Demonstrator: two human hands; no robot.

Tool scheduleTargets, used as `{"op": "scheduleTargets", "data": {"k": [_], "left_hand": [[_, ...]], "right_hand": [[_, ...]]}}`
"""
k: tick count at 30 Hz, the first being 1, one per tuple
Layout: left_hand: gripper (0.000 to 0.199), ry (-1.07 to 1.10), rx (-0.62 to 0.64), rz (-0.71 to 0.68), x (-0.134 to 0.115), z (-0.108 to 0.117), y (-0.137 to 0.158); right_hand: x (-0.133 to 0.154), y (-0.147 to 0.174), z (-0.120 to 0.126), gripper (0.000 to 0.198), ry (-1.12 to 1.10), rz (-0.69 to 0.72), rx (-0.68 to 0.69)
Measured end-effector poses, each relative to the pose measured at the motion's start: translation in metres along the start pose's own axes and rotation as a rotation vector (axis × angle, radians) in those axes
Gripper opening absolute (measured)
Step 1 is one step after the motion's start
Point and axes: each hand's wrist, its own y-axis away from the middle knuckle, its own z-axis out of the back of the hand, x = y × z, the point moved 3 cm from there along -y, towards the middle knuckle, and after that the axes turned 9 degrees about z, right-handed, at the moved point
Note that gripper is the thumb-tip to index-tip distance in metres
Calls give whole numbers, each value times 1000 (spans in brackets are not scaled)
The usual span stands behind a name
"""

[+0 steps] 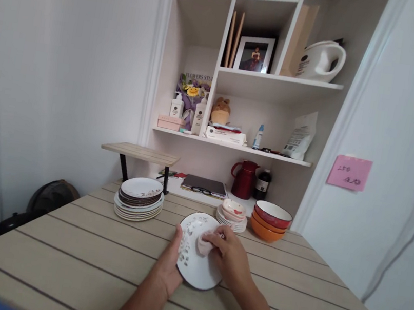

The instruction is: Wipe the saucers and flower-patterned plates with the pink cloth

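Note:
A white plate [193,272] with a dark rim and a leafy pattern is tilted toward me above the table. My left hand [170,263] grips its left edge, thumb on the face and the other fingers hidden behind. Bunched in my right hand [230,254] is a pale pinkish cloth [204,244], pressed against the middle of the plate. Left of the plate stands a stack of plates [137,212], the top one patterned. Behind it to the right sits a pile of small dishes [233,210], and beside that are stacked red and orange bowls [267,231].
The slatted wooden table [97,263] reaches a white shelf unit [280,78]. A small raised stand [141,153] rises at the back left. Behind the dishes are a laptop [204,184], a red jug [244,179] and a dark bottle [263,184].

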Motion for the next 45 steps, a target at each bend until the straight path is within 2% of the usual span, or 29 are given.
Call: {"op": "scheduleTargets", "data": {"k": [5, 8, 14, 19, 23, 27, 29, 32, 33, 36, 41, 43, 45], "left_hand": [[63, 22, -31, -66, -14, 9, -2], [64, 11, -28, -17, -11, 5, 0], [66, -34, -67, 105, 10, -6, 2], [63, 4, 10, 89, 10, -5, -2], [63, 48, 25, -19, -5, 3, -2], [57, 64, -70, -142, -16, 11, 1], [54, 59, -126, -181, -18, 13, 3], [53, 46, -150, -149, -15, 10, 4], [53, 42, -141, -122, -11, 9, 4], [57, 35, -114, -25, 0, 6, 1], [62, 42, -55, 69, 12, 5, -6], [64, 40, -54, 72, 11, 5, -6], [64, 26, -84, 72, 9, 6, -6]], "right_hand": [[20, 0, -9, 48, -131, 71, 111], [31, 0, -13, 48, -136, 93, 133], [27, 0, -10, 43, 34, 33, 3], [9, 2, 0, 41, 58, -30, -64], [10, 2, -3, 42, -100, 16, -8], [26, 3, -12, 47, -325, 119, 116], [32, 3, -17, 51, -397, 96, 144], [36, 1, -21, 28, -469, 37, 114], [36, 0, -21, 27, -489, 36, 97], [31, -2, -19, 36, -529, 11, 44], [12, -3, -14, 87, -616, -233, -74], [7, -2, -16, 91, -651, -282, -100], [5, -2, -20, 84, -649, -293, -144]]}}
